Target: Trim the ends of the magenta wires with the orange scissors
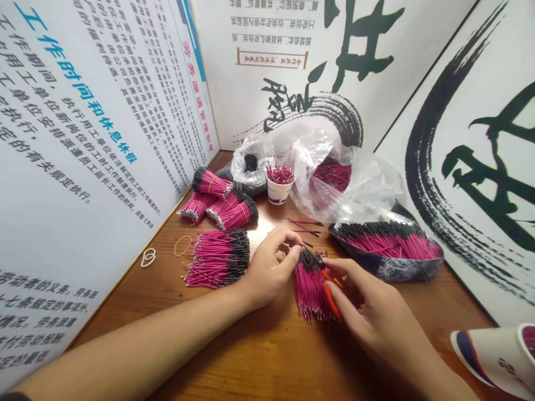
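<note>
In the head view a pile of short magenta wires with black ends (308, 289) lies on the table between my hands. My left hand (271, 264) is closed in a pinch at the pile's black ends; what its fingertips hold is too small to make out. My right hand (371, 301) is wrapped around red-handled pliers (331, 298) at the pile's right side. Their jaws are mostly hidden among the black ends. A few loose wires (304, 225) lie just beyond. Left of my left hand is another flat stack of the same wires (215, 259).
Banded wire bundles (229, 209) are stacked at the back left. Behind stand a paper cup of wires (279, 189) and plastic bags (359, 184). A dark tray of wires (388, 262) sits right; another cup (493, 356) is near. Rubber bands (183, 246) lie left. Panels enclose the table.
</note>
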Demonstrator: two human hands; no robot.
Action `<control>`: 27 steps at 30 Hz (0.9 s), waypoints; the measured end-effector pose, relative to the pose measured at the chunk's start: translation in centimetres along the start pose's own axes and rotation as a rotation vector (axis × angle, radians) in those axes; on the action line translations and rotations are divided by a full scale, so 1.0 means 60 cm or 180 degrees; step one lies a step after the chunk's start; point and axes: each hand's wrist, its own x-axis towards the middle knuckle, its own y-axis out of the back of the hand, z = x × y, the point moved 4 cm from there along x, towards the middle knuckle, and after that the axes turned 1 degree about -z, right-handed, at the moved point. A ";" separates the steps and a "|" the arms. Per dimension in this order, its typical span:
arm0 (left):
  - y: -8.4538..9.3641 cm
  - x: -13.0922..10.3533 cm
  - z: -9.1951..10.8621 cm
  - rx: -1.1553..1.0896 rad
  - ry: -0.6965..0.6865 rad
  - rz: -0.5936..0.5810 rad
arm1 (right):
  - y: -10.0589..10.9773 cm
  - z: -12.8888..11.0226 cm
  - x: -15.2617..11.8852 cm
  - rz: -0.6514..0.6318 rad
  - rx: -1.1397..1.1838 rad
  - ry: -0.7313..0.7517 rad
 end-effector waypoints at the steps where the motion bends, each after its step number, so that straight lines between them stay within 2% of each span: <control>1: 0.000 0.000 0.000 -0.0001 0.0002 0.0001 | 0.000 0.000 0.000 0.0011 0.0005 0.0005; 27: 0.003 0.001 0.003 0.0174 -0.0124 0.0008 | 0.000 -0.005 0.002 -0.0011 -0.0099 0.0097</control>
